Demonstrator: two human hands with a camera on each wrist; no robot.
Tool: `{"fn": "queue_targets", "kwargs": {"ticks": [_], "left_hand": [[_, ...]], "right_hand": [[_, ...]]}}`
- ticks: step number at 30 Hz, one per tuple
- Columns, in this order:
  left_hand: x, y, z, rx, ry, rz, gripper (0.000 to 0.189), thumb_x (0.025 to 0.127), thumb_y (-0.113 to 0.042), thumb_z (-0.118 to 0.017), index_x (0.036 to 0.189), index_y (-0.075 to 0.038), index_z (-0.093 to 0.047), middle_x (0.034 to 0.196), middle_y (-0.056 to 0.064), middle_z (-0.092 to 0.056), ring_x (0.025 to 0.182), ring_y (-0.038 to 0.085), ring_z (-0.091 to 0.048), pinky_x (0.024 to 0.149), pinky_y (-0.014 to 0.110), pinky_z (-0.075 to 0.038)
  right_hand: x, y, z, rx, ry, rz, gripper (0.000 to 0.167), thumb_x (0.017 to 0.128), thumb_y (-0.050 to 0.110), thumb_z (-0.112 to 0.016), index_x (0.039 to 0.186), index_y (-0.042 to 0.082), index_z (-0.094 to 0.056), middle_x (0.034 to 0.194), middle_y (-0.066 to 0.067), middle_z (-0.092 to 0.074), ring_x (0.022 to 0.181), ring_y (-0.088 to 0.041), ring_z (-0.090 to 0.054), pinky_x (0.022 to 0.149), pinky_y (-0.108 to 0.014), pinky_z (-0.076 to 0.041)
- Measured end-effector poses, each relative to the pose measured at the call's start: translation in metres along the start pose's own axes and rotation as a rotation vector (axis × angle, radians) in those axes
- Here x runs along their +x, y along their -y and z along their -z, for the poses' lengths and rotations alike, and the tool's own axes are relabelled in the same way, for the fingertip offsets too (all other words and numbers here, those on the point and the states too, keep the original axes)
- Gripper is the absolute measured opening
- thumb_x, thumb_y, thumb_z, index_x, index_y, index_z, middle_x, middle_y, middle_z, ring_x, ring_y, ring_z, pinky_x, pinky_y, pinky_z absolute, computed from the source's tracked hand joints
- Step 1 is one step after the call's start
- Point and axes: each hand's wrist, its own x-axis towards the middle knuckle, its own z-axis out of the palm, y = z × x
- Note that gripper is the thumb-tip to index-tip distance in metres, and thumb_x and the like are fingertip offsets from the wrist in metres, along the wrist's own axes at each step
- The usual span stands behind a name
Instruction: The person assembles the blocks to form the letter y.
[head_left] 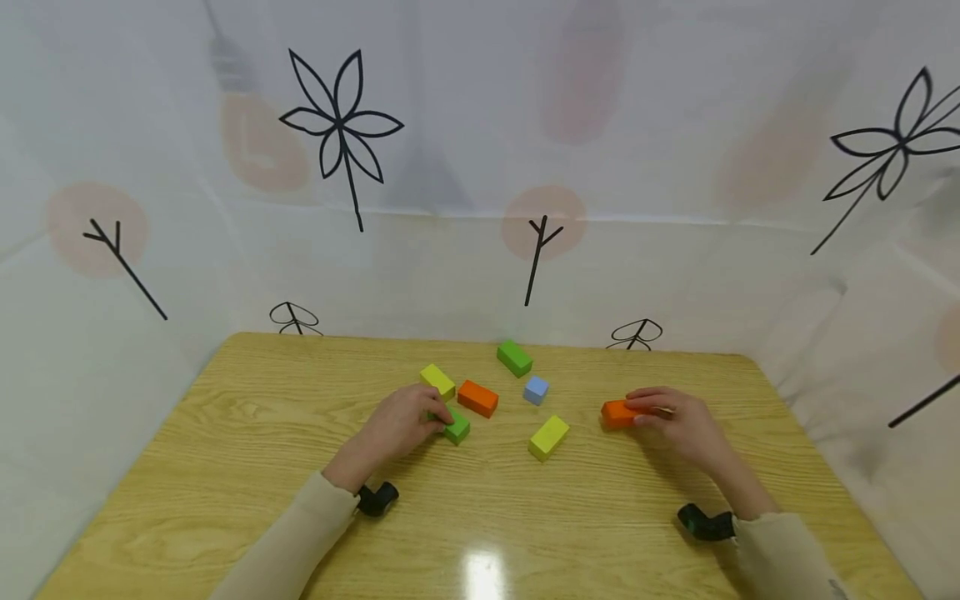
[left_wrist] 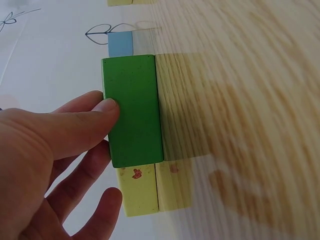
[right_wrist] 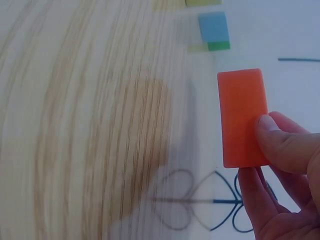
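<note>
My left hand (head_left: 399, 422) pinches a green block (head_left: 458, 428) between thumb and fingers. In the left wrist view that green block (left_wrist: 134, 117) stands against the tabletop, thumb on its near face. Over on the right, my right hand (head_left: 686, 425) grips an orange block (head_left: 615, 415) by one end. The right wrist view shows the orange block (right_wrist: 242, 120) slightly apart from its reflection in the table, so it is a little raised. Closest to the left hand is a yellow block (head_left: 438, 381), just behind it, with a second orange block (head_left: 477, 398) beside that.
Between the hands lie another yellow block (head_left: 549, 437) and a small blue cube (head_left: 536, 390). A second green block (head_left: 514, 358) lies near the back edge of the wooden table (head_left: 225, 417). White patterned cloth (head_left: 450, 275) rises behind and at both sides.
</note>
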Motion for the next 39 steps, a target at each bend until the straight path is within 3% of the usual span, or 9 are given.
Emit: {"fn": "queue_targets", "kwargs": {"ticks": [5,16,31,39], "left_hand": [[0.0,0.0,0.0,-0.001,0.0,0.005,0.011,0.084,-0.011,-0.08,0.091,-0.02,-0.08,0.09,-0.009,-0.064,0.091,0.015,-0.063,0.081,0.034,-0.055],[0.0,0.0,0.001,0.0,0.007,0.006,0.012,0.085,-0.011,-0.08,0.092,-0.02,-0.08,0.09,-0.009,-0.064,0.093,0.015,-0.063,0.082,0.034,-0.055],[0.001,0.0,0.0,-0.004,0.013,0.015,0.011,0.085,-0.01,-0.08,0.091,-0.019,-0.08,0.091,-0.009,-0.064,0.094,0.015,-0.064,0.083,0.035,-0.055],[0.002,0.0,0.001,0.003,0.019,0.011,0.011,0.085,-0.011,-0.08,0.091,-0.02,-0.08,0.091,-0.01,-0.064,0.093,0.014,-0.064,0.083,0.034,-0.055]], "right_hand": [[0.004,0.004,-0.008,-0.006,0.028,0.012,0.022,0.083,-0.006,-0.075,0.105,0.0,-0.076,0.117,-0.016,-0.067,0.106,-0.038,-0.063,0.085,-0.041,-0.055],[0.017,0.008,-0.02,0.011,0.109,0.08,0.025,0.084,-0.007,-0.074,0.106,0.002,-0.077,0.117,-0.012,-0.068,0.109,-0.035,-0.063,0.085,-0.035,-0.056],[0.034,0.004,-0.034,0.095,0.217,0.026,0.026,0.087,-0.007,-0.071,0.109,0.006,-0.076,0.123,-0.014,-0.065,0.118,-0.038,-0.058,0.091,-0.04,-0.054],[0.041,0.002,-0.038,0.068,0.26,0.05,0.026,0.088,-0.009,-0.068,0.106,0.009,-0.075,0.125,-0.012,-0.065,0.121,-0.036,-0.057,0.095,-0.046,-0.051]]}}
